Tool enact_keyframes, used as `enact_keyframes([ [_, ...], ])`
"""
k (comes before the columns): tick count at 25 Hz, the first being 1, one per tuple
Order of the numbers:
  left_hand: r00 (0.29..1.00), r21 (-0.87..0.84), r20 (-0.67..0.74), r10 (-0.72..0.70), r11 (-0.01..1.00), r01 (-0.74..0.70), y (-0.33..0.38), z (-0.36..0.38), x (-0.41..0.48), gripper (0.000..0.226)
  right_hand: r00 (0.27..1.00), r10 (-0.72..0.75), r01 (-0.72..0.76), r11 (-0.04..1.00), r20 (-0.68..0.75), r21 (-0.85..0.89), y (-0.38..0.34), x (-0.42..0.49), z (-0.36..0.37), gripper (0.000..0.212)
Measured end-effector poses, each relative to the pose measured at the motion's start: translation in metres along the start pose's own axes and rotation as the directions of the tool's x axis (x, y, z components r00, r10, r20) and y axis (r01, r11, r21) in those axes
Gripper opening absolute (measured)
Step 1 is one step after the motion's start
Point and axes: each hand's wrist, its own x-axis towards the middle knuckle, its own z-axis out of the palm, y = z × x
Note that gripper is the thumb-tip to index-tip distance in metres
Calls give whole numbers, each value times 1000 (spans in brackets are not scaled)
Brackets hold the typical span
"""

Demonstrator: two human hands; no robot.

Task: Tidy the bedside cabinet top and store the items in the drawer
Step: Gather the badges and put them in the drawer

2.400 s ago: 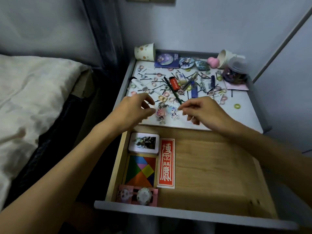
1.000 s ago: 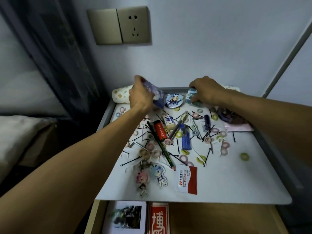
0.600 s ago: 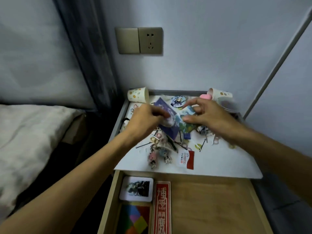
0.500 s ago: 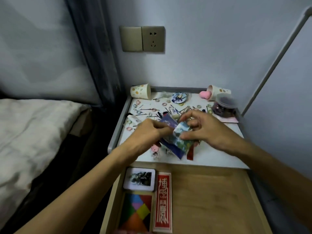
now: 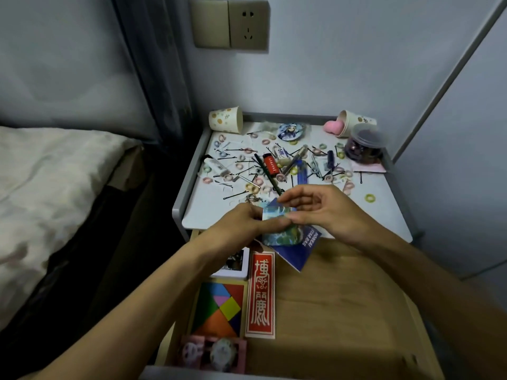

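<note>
My left hand (image 5: 244, 224) and my right hand (image 5: 321, 209) together hold a dark blue card packet (image 5: 297, 253) with a smaller blue-green picture card (image 5: 282, 235) on top of it. They hang above the front edge of the white cabinet top (image 5: 384, 215), over the open wooden drawer (image 5: 343, 297). The top is strewn with small hair rings, black hairpins, a red lighter (image 5: 271, 164), a round badge (image 5: 291, 130) and a pencil (image 5: 267, 174).
In the drawer lie a white photo box (image 5: 233, 266), a red bookmark (image 5: 261, 294), a coloured tangram (image 5: 219, 308) and a pink pack (image 5: 214, 353). Two paper cups (image 5: 226, 119), a pink sponge (image 5: 332, 127) and a lidded jar (image 5: 363, 146) stand at the back. A bed (image 5: 55, 187) is left.
My hands picked up the blue packet and the picture card from the back of the top and brought them together toward the drawer's front edge. The view tilted down.
</note>
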Motion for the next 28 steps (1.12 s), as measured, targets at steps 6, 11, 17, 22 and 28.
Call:
enact_keyframes([
  [6, 995, -94, -90, -43, 995, 34, -1, -8, 3, 19, 999, 27, -27, 999, -22, 30, 1, 9, -1, 19],
  [11, 980, -64, -192, -44, 997, 33, -9, -17, -5, 18, 983, -8, -20, 988, -182, -150, 14, 11, -3, 12],
  [17, 937, -138, -328, -119, 987, 77, -21, -33, -12, 23, 969, -24, -194, 544, -246, -816, 48, 10, -14, 50],
  [22, 941, -126, -312, -129, 988, 93, -22, -31, -9, 18, 961, 42, -246, 579, -273, -777, 44, 15, -12, 60],
  [28, 945, -97, -302, -124, 990, 99, -23, -24, -6, 21, 939, 115, -319, 641, -323, -698, 40, 17, -14, 56],
])
